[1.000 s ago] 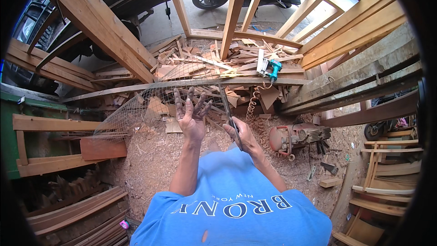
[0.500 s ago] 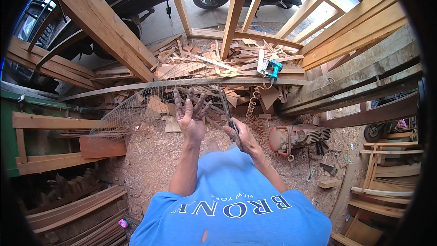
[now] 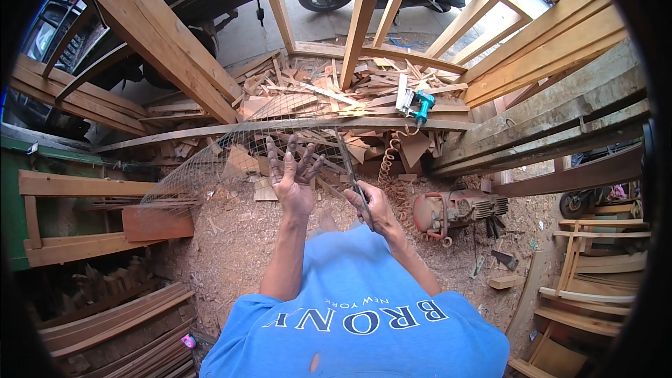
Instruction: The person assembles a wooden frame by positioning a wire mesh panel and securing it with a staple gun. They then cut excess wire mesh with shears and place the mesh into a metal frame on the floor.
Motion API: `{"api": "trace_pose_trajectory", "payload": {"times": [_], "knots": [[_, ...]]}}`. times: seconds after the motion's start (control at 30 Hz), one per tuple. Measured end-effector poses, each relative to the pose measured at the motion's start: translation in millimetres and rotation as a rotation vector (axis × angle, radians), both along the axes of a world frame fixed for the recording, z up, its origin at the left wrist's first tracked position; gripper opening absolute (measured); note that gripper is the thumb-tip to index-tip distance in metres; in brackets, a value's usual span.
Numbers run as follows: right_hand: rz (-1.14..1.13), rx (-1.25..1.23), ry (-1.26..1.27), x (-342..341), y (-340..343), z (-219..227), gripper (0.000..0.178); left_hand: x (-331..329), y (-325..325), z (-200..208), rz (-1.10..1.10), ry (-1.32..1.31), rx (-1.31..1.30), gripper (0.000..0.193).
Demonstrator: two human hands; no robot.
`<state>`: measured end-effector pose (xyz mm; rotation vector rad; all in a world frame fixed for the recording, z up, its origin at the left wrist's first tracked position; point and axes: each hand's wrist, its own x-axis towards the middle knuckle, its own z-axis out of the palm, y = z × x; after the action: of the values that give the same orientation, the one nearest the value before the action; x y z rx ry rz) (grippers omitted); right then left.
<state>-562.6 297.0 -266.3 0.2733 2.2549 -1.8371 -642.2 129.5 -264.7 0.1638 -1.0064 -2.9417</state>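
A sheet of thin wire mesh [image 3: 203, 161] curves from the left toward the middle in front of me. My left hand [image 3: 294, 185] is raised at the mesh, palm showing and blackened fingers spread, gripping nothing. Whether its fingertips touch the wires I cannot tell. My right hand [image 3: 374, 210] is closed around the handles of long dark shears [image 3: 351, 168]. Their narrow blades point away from me, close by the right end of the mesh. My fingers hide part of the handles.
Wood offcuts [image 3: 301, 101] are heaped behind a long board [image 3: 294, 127]. A teal nail gun [image 3: 422, 107] with a coiled hose [image 3: 387, 161] rests there. A reddish motor machine [image 3: 458, 211] stands right on the shavings. Timber frames [image 3: 357, 21] rise ahead; planks [image 3: 119, 318] are stacked left.
The shears have tilted a little in my right hand, which has shifted slightly. My left hand stays spread in nearly the same place, and the mesh has barely moved.
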Motion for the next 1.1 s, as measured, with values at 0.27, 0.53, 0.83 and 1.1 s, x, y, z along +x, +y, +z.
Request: {"api": "trace_pose_trajectory", "payload": {"times": [0.27, 0.53, 0.83, 1.1], "knots": [[0.022, -0.028, -0.014, -2.0, -0.3, -3.6, 0.062, 1.4, 0.7, 0.4, 0.020, -0.018, -0.038, 0.059], [0.018, 0.002, -0.025, -4.1, -0.7, -3.0, 0.063, 1.6, 2.6, 0.7, 0.025, -0.033, -0.045, 0.059], [0.041, 0.005, -0.024, -6.4, 5.2, -3.7, 0.055, -0.3, 2.3, -1.8, 0.002, -0.053, -0.032, 0.058], [-0.021, 0.098, -0.003, -3.8, -3.4, -2.1, 0.053, -0.9, 1.3, -2.6, -0.008, -0.044, -0.021, 0.058]]}}
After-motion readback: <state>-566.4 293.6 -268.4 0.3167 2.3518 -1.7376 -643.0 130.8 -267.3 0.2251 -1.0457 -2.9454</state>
